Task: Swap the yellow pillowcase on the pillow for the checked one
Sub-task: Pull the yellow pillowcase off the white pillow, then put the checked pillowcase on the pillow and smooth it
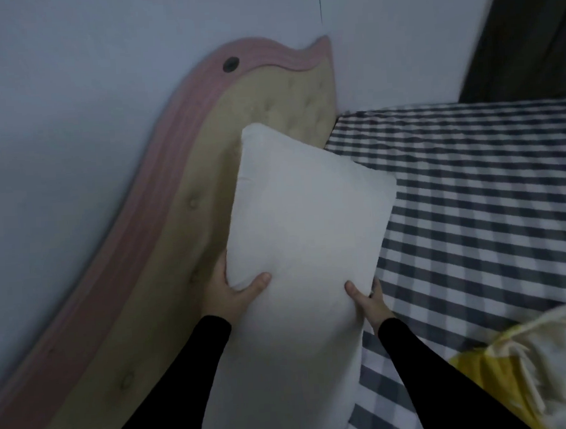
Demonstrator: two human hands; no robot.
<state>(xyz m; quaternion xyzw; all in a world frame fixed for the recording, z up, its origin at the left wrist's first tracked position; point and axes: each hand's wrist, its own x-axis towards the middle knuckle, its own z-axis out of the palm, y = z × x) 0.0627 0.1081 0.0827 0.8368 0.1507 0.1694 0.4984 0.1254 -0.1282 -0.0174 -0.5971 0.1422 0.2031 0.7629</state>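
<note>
While the bare white pillow (306, 246) is standing up off the bed (472, 186), both hands are clamping it from its two long sides. The left hand (233, 293) is curling round the left edge, thumb pressing into the front face and the other fingers hiding behind. The right hand (368, 303) is pinching the right edge between its thumb on the front and a finger showing just behind the edge. Holding it at the sides probably is keeping it steady and free for a new cover. Both arms, in black sleeves (192, 379), are reaching forward and slightly left, wrists turning inward toward each other. The pillow's far end is leaning near the padded headboard (268, 109). The yellow pillowcase (529, 368) is lying crumpled on the checked sheet at lower right, already off. I cannot tell where the checked pillowcase is.
</note>
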